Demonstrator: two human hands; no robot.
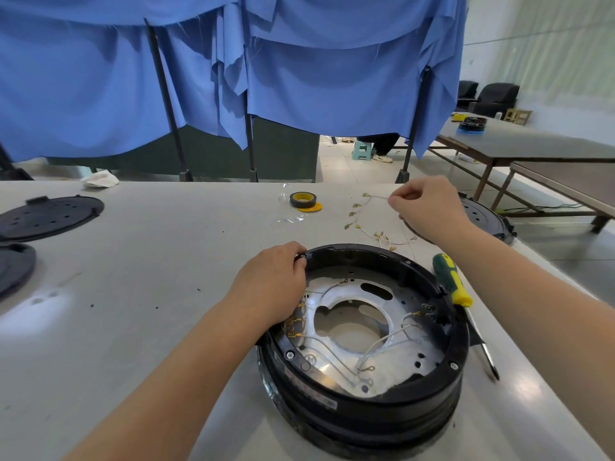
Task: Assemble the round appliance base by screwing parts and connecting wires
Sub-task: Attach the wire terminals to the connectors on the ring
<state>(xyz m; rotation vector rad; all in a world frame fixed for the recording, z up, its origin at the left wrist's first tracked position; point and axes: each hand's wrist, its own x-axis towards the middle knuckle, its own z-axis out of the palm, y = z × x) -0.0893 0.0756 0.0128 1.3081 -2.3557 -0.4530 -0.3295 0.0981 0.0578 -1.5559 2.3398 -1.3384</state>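
The round black appliance base (429, 397) sits on the white table in front of me, open side up. Inside it lie a silver metal plate (336, 306) and several white wires with brass terminals. My left hand (274, 281) grips the base's far-left rim, fingers curled over the edge. My right hand (424, 207) is raised beyond the base and pinches one end of a thin white wire (376, 196) with a ring terminal. More loose wires (382, 236) lie on the table behind the base.
A green-and-yellow screwdriver (454, 281) lies right of the base. A tape roll (303, 200) sits farther back. Black round covers rest at the left edge (50, 216) and behind my right hand (489, 221). Blue cloth hangs behind the table.
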